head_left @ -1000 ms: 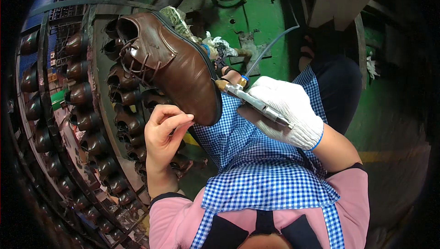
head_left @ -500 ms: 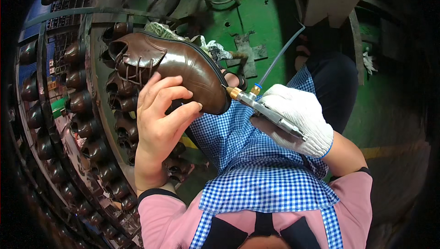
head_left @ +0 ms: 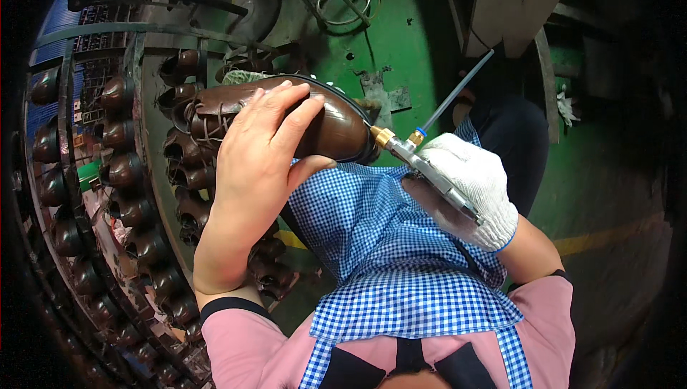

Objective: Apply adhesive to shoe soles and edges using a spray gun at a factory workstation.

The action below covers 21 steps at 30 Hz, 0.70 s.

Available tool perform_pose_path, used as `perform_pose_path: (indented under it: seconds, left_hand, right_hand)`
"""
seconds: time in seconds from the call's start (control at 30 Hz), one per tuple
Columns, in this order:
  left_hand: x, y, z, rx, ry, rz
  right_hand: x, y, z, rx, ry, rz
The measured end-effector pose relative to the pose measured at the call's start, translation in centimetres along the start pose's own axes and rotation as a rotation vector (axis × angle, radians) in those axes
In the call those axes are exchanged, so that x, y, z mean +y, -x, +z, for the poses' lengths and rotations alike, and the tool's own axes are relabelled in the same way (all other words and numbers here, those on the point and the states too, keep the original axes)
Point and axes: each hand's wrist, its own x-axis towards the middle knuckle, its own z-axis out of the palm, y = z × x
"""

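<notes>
A brown leather lace-up shoe (head_left: 342,128) lies on its side in front of me, toe to the right, on a support partly covered with pale wrapped material. My bare left hand (head_left: 261,142) rests across its upper, fingers spread over the leather and thumb held apart below. In a white knitted glove, my right hand (head_left: 476,181) is closed around a small metal spray gun (head_left: 438,176) with a brass nozzle. The nozzle's thin tip is at the sole edge near the toe; whether it touches I cannot tell. A grey hose (head_left: 459,88) runs up from the gun.
Metal racks (head_left: 147,174) filled with brown shoes curve along the left side. A metal ring (head_left: 343,4) lies at the far middle of the green floor (head_left: 408,52). A pale box-shaped cabinet (head_left: 512,10) stands far right, with a white cloth (head_left: 565,106) near it.
The shoe has tilted, its toe shifting right and its upper turning. My left hand has moved up and right onto the leather. The spray gun has shifted slightly right, its tip staying near the toe.
</notes>
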Motion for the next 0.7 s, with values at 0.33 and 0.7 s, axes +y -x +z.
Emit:
perform_pose_path:
  seconds: [0.33, 0.7]
  left_hand:
    - [-0.1, -2.9, 0.4, 0.037, -0.171, -0.048]
    - [-2.4, -5.7, 0.7, 0.067, -0.338, -0.113]
  right_hand:
    - [0.2, -2.0, 0.2, 0.136, 0.001, 0.014]
    - [2.1, -6.0, 2.9, 0.253, -0.011, 0.035]
